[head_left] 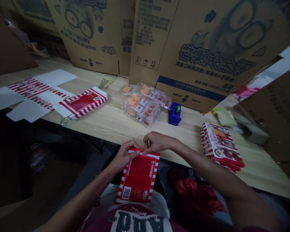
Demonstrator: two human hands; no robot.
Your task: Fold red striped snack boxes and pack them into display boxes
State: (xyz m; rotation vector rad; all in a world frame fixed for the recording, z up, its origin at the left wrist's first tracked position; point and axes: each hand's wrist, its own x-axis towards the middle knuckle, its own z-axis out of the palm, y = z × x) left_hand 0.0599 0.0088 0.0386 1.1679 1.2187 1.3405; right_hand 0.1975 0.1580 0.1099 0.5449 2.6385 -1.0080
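A red box with red-and-white striped edges [139,175] rests against my body at the table's front edge, its barcode side facing up. My left hand [125,155] grips its upper left corner, thumb on top. My right hand [157,142] pinches the same far edge, fingers curled, close beside the left thumb. Whether a flap or anything small lies between the right fingers is hidden. Beyond the hands lie clear plastic packs [142,104] with orange pieces inside. Right of them stands a blue tape dispenser [175,114] with a green core.
Flattened striped cartons [38,93] and a small stack of striped boxes [85,101] lie on the left. A pile of printed boxes [222,145] sits on the right. Large cardboard cartons [183,48] wall off the back of the wooden table [106,124]. Red plastic [198,196] hangs below.
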